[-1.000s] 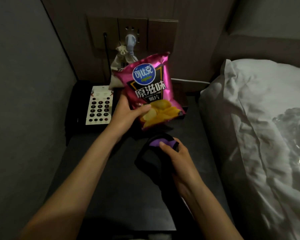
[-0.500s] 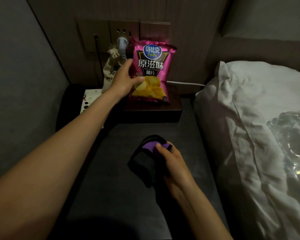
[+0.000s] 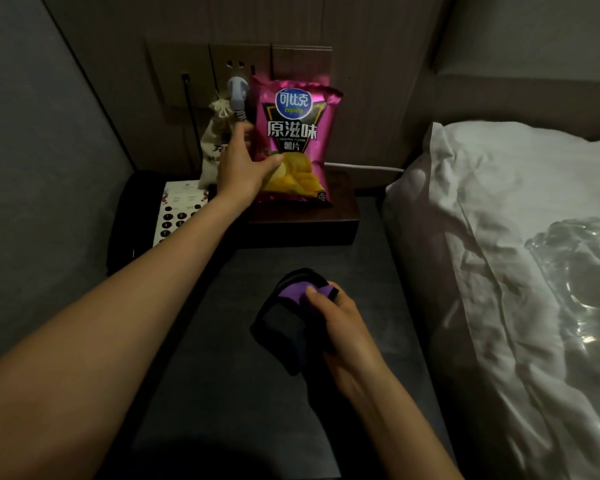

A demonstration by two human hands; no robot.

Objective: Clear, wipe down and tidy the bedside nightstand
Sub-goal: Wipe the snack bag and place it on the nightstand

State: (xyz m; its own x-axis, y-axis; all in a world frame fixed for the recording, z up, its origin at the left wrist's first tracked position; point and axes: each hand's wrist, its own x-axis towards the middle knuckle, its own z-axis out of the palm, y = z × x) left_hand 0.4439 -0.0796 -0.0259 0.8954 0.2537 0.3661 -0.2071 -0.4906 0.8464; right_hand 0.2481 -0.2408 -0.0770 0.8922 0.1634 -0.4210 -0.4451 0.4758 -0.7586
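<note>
A pink bag of crisps (image 3: 297, 133) stands upright on a dark wooden box (image 3: 303, 226) at the back of the nightstand (image 3: 222, 393), leaning towards the wall. My left hand (image 3: 243, 166) grips its lower left side, thumb across the front. Nearer me, my right hand (image 3: 340, 323) holds a dark cloth with a purple patch (image 3: 291, 313) that rests on the dark nightstand top.
A black telephone with a white keypad (image 3: 174, 216) sits at the left. A pale drawstring pouch (image 3: 219, 140) stands behind my left hand, below a wall socket with a grey plug (image 3: 238, 95). The bed with its white pillow (image 3: 499, 220) borders the right side.
My left hand has carried the crisp bag from above the nightstand back onto the wooden box and stood it upright. My right hand and the cloth have stayed in place.
</note>
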